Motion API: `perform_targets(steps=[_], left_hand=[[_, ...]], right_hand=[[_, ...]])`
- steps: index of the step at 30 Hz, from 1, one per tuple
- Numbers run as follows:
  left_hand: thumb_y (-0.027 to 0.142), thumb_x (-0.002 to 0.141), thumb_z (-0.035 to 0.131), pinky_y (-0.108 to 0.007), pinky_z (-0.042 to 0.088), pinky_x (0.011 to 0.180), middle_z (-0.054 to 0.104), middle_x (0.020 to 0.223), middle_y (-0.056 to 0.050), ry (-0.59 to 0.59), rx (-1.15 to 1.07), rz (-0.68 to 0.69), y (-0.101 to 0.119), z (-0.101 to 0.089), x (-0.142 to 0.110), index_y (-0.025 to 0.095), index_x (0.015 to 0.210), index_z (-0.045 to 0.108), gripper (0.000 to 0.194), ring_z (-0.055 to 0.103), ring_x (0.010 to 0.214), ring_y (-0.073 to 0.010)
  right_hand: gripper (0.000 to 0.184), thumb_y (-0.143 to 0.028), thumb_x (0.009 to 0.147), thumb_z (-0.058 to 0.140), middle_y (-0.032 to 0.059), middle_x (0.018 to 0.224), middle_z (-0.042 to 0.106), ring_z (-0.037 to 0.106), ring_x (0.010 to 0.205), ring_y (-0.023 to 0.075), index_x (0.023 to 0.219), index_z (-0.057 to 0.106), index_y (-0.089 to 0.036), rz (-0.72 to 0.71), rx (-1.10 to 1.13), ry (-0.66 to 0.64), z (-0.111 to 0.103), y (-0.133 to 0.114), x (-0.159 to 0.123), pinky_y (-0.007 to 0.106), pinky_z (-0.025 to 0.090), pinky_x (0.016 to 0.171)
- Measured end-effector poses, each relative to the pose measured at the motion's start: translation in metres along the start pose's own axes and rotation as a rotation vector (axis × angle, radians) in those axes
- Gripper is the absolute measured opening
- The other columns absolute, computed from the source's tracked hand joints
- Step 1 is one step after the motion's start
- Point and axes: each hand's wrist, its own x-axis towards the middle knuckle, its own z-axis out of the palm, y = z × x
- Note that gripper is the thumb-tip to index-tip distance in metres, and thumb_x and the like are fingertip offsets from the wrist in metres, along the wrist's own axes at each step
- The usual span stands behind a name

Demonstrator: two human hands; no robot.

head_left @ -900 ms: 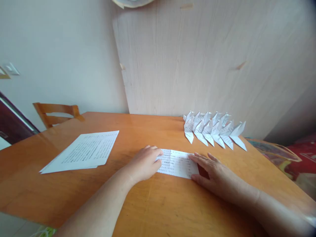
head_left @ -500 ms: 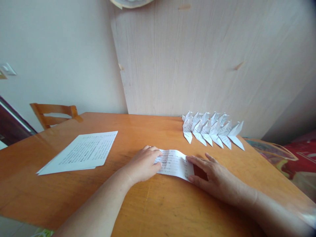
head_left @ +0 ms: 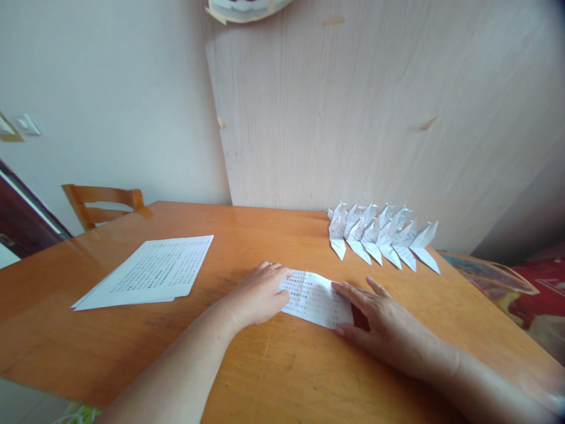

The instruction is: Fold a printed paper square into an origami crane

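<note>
– Checking head view, the only one. What's done?
– Folded paper pieces (head_left: 383, 240) stand in rows, far right of the table (head_left: 265, 377); they look finished.
– And the current one?
– Paper strip (head_left: 314, 299) lies between both hands, nearly flat, lightly creased: barely begun, I'd judge. Left hand (head_left: 265, 292) covers its left end, can't tell if pinching; right hand (head_left: 383, 323) touches its right end, thumb and forefinger wide apart.
– What's left?
– Printed sheets (head_left: 161, 271), stacked flat at left, seem unused.

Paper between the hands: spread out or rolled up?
Spread out: the paper's printed face shows between left hand and right hand. Whether it's folded double, I cannot tell.
</note>
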Motion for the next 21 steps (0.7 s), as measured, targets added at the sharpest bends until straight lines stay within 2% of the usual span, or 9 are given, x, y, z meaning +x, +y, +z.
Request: perform_targets(steps=[4, 8, 14, 17, 19, 21], left_hand=[[0.026, 0.089, 0.05, -0.039, 0.045, 0.1, 0.065, 0.12, -0.007, 0.006, -0.017, -0.016, 0.004, -0.002, -0.001, 0.022, 0.12, 0.06, 0.034, 0.056, 0.116, -0.0258], [0.029, 0.088, 0.052, -0.04, 0.046, 0.099, 0.065, 0.12, -0.007, 0.013, -0.044, -0.006, 0.008, -0.004, -0.003, 0.024, 0.121, 0.06, 0.033, 0.057, 0.117, -0.0264], [0.038, 0.082, 0.064, -0.044, 0.044, 0.103, 0.062, 0.128, -0.006, -0.033, -0.062, 0.01, 0.015, -0.01, -0.006, 0.028, 0.133, 0.054, 0.052, 0.054, 0.122, -0.0288], [0.041, 0.075, 0.073, -0.045, 0.043, 0.104, 0.061, 0.131, -0.006, -0.048, -0.068, 0.055, 0.019, -0.012, -0.007, 0.028, 0.133, 0.053, 0.063, 0.053, 0.122, -0.0302], [0.038, 0.072, 0.075, -0.045, 0.042, 0.105, 0.06, 0.133, -0.006, -0.034, -0.06, 0.082, 0.02, -0.011, -0.007, 0.026, 0.132, 0.054, 0.064, 0.053, 0.122, -0.0307], [0.032, 0.074, 0.073, -0.045, 0.041, 0.106, 0.06, 0.133, -0.006, -0.012, -0.055, 0.109, 0.02, -0.008, -0.005, 0.025, 0.132, 0.054, 0.062, 0.053, 0.121, -0.03]], right_hand=[[0.061, -0.04, 0.091, 0.062, 0.0084, 0.125, 0.069, 0.064, 0.114, 0.0302, 0.147, 0.046, -0.025, -0.006, 0.01, -0.004, 0.001, 0.0, 0.0, 0.065, 0.019, 0.119], [0.054, -0.038, 0.092, 0.061, 0.0088, 0.112, 0.074, 0.065, 0.114, 0.0319, 0.143, 0.052, -0.023, -0.009, 0.016, 0.02, 0.002, -0.001, 0.0, 0.065, 0.024, 0.118], [0.047, -0.035, 0.095, 0.056, 0.0058, 0.102, 0.076, 0.072, 0.093, 0.0255, 0.14, 0.055, -0.023, -0.009, 0.062, 0.048, 0.005, 0.002, 0.004, 0.061, 0.024, 0.12], [0.044, -0.037, 0.095, 0.055, 0.0075, 0.114, 0.074, 0.071, 0.101, 0.0278, 0.137, 0.057, -0.024, 0.029, 0.084, 0.091, 0.008, 0.006, 0.005, 0.061, 0.03, 0.117], [0.044, -0.039, 0.095, 0.056, 0.0092, 0.122, 0.072, 0.067, 0.111, 0.0305, 0.136, 0.057, -0.023, 0.063, 0.107, 0.132, 0.01, 0.008, 0.005, 0.06, 0.038, 0.112], [0.046, -0.04, 0.094, 0.056, 0.0102, 0.12, 0.072, 0.066, 0.112, 0.031, 0.137, 0.057, -0.023, 0.096, 0.15, 0.161, 0.012, 0.01, 0.004, 0.055, 0.047, 0.105]])
